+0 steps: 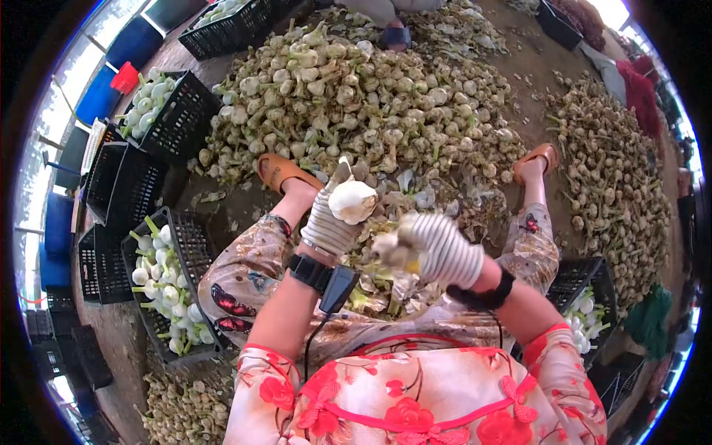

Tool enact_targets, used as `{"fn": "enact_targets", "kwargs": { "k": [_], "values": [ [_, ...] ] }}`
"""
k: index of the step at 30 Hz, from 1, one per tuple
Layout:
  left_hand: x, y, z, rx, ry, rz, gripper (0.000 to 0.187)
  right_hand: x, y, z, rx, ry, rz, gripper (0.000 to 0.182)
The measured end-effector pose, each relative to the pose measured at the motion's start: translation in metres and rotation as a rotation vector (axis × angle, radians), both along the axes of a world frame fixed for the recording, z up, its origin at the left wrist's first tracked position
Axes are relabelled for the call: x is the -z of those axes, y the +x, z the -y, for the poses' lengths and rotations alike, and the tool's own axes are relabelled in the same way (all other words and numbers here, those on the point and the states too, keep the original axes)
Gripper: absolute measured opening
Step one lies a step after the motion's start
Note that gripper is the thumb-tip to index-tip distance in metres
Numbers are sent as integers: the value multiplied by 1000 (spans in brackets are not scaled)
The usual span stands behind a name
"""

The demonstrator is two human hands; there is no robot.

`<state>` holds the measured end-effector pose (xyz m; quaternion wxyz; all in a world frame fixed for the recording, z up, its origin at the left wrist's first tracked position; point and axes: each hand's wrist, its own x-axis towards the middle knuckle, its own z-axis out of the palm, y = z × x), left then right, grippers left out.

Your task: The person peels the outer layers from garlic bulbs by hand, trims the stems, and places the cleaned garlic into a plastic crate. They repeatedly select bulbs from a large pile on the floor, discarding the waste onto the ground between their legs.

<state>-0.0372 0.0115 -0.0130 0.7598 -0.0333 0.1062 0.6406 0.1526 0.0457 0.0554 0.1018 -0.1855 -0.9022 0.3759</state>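
My left hand (330,222), in a striped, soiled glove, is closed around a white garlic bulb (352,202) held up in front of me. To its right is my right hand (441,248), gloved alike, with its fingers curled and blurred by motion. A small yellowish bit shows at those fingers, but I cannot make out what they hold. Below both hands, loose garlic skins and leaf scraps (397,293) lie between my legs. Beyond them rises a large heap of untrimmed garlic (334,96).
A black crate of peeled-looking garlic (169,289) stands at my left, another crate (593,304) at my right. More black crates (122,182) line the left side. A second garlic heap (612,170) lies to the right. Another person's foot (397,37) is behind the main heap.
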Motion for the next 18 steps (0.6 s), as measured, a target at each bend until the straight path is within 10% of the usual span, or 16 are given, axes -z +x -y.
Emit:
{"fn": "enact_targets", "kwargs": {
  "k": [4,13,18],
  "values": [
    [7,4,0,9,41,30,30,-6,-8,-10,271,-245,-446,21],
    [-20,16,8,38,31,17,29,-4,-15,-6,245,202,-408,14],
    [-14,13,6,-118,23,-137,29,-8,-11,45,-228,-209,-256,11]
  ]
}}
